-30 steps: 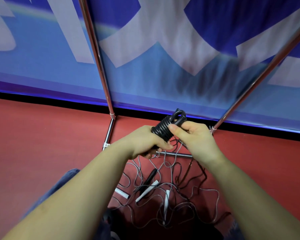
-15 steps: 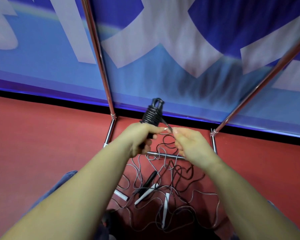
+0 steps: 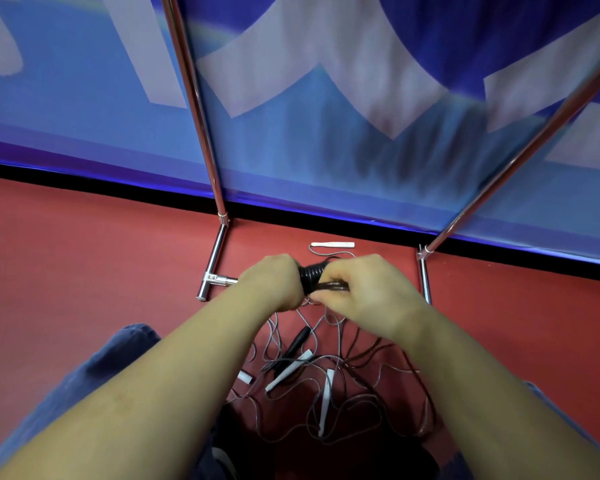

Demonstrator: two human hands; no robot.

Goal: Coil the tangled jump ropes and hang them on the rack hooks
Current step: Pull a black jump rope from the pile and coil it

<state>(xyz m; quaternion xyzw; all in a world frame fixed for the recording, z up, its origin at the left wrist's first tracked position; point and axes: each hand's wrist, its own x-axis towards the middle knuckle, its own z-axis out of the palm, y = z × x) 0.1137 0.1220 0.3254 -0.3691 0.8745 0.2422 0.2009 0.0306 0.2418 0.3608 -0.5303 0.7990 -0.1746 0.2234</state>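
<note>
Just above the floor tangle (image 3: 326, 386), the left hand (image 3: 274, 284) gripped the black coiled rope (image 3: 310, 273) to keep the loops tight, while the right hand (image 3: 361, 292) pinched its loose end, probably for tucking.
</note>
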